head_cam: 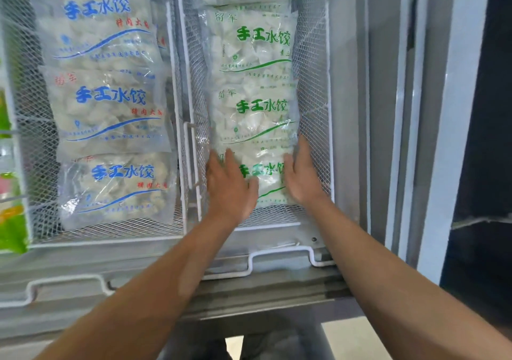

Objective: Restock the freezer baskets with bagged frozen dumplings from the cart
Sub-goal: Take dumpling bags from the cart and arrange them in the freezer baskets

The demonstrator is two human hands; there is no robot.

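Nearest green-print dumpling bag (263, 176) lies flat in right basket (315, 126), left hand (230, 185) and right hand (300, 178) spread wide, pressing its sides. Mesh walls tight either side; blue-print bags (110, 101) fill left basket (36, 143).

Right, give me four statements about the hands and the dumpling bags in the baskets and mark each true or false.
1. Both hands, left hand and right hand, press on the nearest green-print bag. True.
2. The left basket holds green-print bags. False: its blue-print bags carry blue lettering.
3. The right basket is wire mesh. True.
4. The right hand grips the basket handle. False: it lies flat along the bag's edge.
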